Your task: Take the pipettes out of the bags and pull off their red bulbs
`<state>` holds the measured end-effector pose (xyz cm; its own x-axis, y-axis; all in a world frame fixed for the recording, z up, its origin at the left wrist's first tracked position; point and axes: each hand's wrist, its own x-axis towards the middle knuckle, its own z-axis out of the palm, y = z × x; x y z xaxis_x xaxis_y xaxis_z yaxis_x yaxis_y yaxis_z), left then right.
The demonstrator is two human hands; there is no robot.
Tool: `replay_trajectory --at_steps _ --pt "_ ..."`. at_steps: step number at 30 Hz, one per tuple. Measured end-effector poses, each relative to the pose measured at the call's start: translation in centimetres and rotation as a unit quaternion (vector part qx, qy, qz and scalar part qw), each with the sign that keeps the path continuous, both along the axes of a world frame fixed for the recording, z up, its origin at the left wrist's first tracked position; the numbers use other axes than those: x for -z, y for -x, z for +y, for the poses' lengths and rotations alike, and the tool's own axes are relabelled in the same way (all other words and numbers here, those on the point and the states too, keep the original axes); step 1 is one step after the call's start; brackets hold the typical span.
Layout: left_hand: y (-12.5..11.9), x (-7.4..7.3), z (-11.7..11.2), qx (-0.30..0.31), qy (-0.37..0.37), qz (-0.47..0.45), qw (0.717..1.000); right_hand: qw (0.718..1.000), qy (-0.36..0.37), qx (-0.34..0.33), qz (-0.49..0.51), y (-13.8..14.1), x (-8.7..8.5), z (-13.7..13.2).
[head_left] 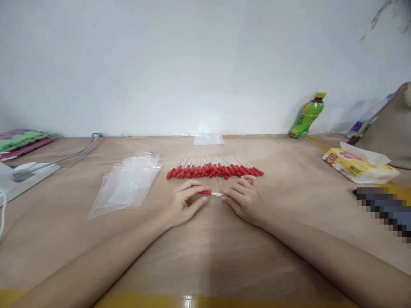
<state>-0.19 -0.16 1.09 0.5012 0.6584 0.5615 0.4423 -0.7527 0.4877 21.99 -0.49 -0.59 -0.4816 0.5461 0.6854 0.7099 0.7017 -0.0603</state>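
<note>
A row of several glass droppers with red rubber bulbs (214, 170) lies on the brown table (205, 252), bulbs toward me. Just in front of it, both my hands meet over one dropper (210, 193) that lies sideways. My left hand (183, 203) pinches its red bulb end with thumb and fingers. My right hand (243, 197) pinches the clear glass end. Another clear tube (218, 184) lies between my hands and the row.
A stack of clear plastic bags (128, 184) lies to the left, and another small bag (208, 139) sits by the wall. A green bottle (307, 115) leans at the back right. A yellow tissue pack (359, 164) lies right; a cable (77, 152) and books (21, 141) are left.
</note>
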Motion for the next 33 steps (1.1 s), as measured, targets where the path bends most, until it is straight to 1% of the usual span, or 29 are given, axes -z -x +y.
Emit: replay_trajectory --at_steps 3,7,11,15,20,26,29,31,33 --pt "-0.4 0.6 0.0 0.0 -0.04 0.047 0.998 1.0 0.005 -0.015 -0.009 0.4 -0.3 -0.1" --pt "-0.5 1.5 0.2 -0.006 -0.094 0.07 0.993 0.999 -0.006 -0.031 -0.014 0.8 -0.5 -0.2" --pt "-0.4 1.5 0.1 -0.006 -0.119 0.095 0.988 0.998 -0.021 -0.054 -0.019 1.2 -0.4 -0.1" --pt "-0.4 1.1 0.0 0.003 -0.111 0.133 0.985 0.996 -0.029 -0.075 -0.024 1.2 -0.6 -0.3" --pt "-0.2 0.9 -0.1 0.032 -0.102 0.137 0.985 0.995 -0.043 -0.086 -0.034 1.1 -1.1 -0.6" --pt "0.5 0.9 -0.3 0.029 -0.086 0.159 0.983 0.993 -0.05 -0.094 -0.042 0.9 -0.9 -0.7" --pt "1.5 0.6 -0.4 0.003 -0.079 0.14 0.987 0.996 -0.034 -0.073 -0.032 -0.1 -0.5 -0.4" --pt "2.4 0.1 -0.1 -0.042 -0.071 0.113 0.99 0.999 -0.019 -0.046 -0.006 -0.8 0.0 0.0" --pt "3.5 -0.5 0.6 -0.105 -0.061 0.073 0.99 1.0 -0.005 -0.016 0.018 -1.3 0.4 0.3"
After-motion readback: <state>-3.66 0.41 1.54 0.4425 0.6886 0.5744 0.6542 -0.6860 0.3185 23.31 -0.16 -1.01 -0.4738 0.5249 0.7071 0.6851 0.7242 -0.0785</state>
